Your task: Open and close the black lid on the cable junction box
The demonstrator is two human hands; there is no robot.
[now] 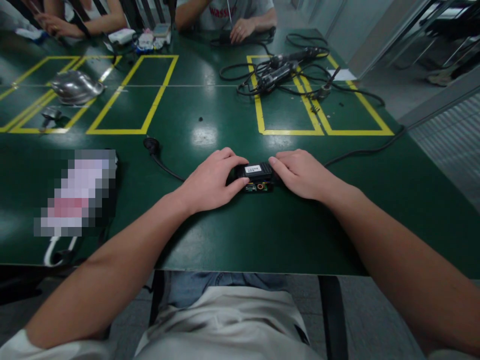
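On the green table in front of me is a black power adapter case (264, 171) with a white label. Below its near edge a circuit board (258, 187) with a copper-coloured ring part shows. My left hand (212, 180) pinches the left end of the case between thumb and fingers. My right hand (302, 172) is closed at the right end, its thumb and fingers against the case or the cord there; the exact contact is hidden. A black cord with a plug (152, 145) runs out past my left hand. Another black cord (365, 151) leads away behind my right hand.
A phone-like device (78, 192), blurred out, lies at left with a white cable. Beyond are yellow tape outlines (116, 132), a shiny metal piece (77, 87), and black tools with tangled cords (279, 75). Two people sit across the table; one person's hand (243, 31) rests there.
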